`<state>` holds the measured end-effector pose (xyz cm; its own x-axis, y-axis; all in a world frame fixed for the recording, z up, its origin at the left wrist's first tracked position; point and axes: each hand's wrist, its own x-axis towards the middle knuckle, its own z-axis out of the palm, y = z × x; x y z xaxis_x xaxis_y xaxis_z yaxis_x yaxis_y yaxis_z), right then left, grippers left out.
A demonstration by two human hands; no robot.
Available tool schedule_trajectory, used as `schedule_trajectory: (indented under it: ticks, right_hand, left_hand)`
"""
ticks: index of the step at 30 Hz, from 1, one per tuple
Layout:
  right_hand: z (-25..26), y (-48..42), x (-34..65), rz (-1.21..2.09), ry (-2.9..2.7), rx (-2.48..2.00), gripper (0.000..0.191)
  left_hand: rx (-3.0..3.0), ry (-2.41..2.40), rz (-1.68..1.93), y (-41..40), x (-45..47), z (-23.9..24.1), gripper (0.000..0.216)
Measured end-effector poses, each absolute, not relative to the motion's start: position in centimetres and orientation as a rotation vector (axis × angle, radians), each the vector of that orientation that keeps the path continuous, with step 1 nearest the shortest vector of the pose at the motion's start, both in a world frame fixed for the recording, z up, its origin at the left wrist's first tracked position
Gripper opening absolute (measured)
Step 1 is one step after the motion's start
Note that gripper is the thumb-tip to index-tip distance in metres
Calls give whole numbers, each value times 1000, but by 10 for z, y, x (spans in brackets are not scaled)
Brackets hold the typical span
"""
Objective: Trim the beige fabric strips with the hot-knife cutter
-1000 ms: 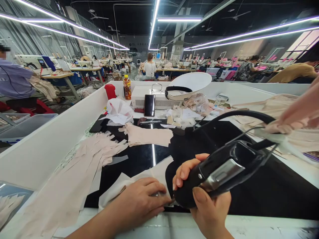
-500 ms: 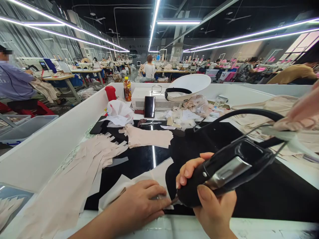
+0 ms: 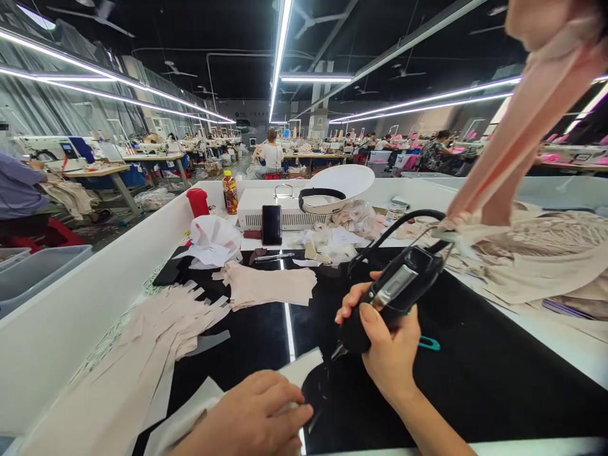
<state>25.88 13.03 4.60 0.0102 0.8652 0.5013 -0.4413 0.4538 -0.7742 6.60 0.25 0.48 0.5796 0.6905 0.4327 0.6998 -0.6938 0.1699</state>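
Head view: pale fabric lies between left hand and phone.

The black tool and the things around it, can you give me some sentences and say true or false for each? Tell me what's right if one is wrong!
1. The right hand holds the black tool. True.
2. The phone stands in front of the white box. True.
3. The left hand is touching the phone. False: the left hand lies over a white piece.
4. The red cup is right of the bottle in the picture. False: the red cup is left of it.
5. Pale cloth pieces lie on the black surface. True.
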Motion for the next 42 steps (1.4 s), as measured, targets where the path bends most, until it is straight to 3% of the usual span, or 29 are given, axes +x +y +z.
schedule_trajectory:
  ticks: [13, 22, 28, 30, 36, 39, 42]
  right_hand:
    - [35, 128, 247, 1135, -1186, -389, 36]
    - [45, 124, 258, 1097, -1209, -408, 42]
    - [52, 118, 268, 977, -1329, -564, 39]
    - [54, 118, 274, 902, -1393, -673, 43]
    - [49, 108, 292, 589, -1437, -851, 72]
    - [34, 89, 304, 544, -1288, -796, 62]
    - [13, 62, 313, 672, -1514, -930, 25]
  left_hand:
    - [-2674, -1391, -527, 53, 87, 5, 24]
    - [-2889, -1394, -729, 12, 71, 24, 17]
    - [-3054, -1402, -594, -13, 60, 26, 15]
    - [-3014, -1440, -600, -14, 61, 21, 6]
    - [-2941, -1591, -815, -13, 64, 9, 9]
    - [-2938, -1617, -865, -13, 65, 7, 11]
    - [-2950, -1672, -885, -13, 65, 7, 10]
